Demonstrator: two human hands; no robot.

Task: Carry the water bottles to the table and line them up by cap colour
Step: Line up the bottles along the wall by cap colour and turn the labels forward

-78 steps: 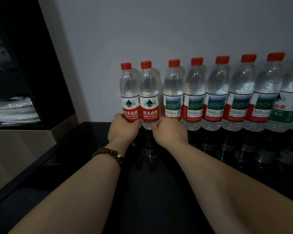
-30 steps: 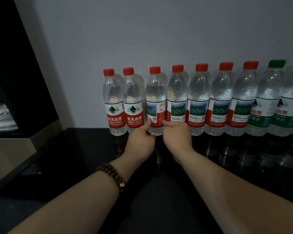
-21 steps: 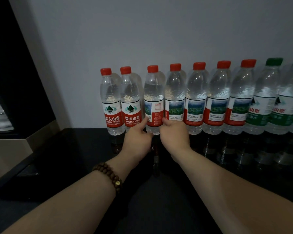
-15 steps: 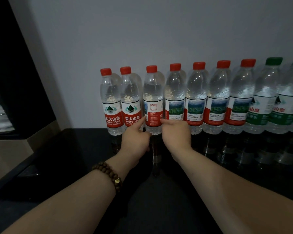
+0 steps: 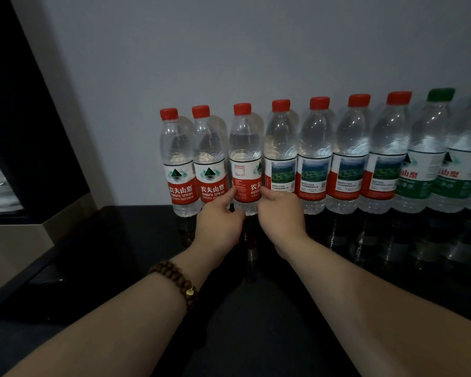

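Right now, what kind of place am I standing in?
Likely a home or office room, I can't tell which: a glossy black table against a plain wall, water bottles lined along it, a dark shelf unit at left.

Dim, bluish light throughout. The glossy black bench (image 5: 256, 336) faintly mirrors the bottles (image 5: 314, 153) along its back edge. Wide-angle distortion leans the rightmost bottles outward; the left side sinks near-black.

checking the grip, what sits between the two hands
In the head view, the third red-capped bottle from the left stands between the left hand and the right hand, both touching its lower label.
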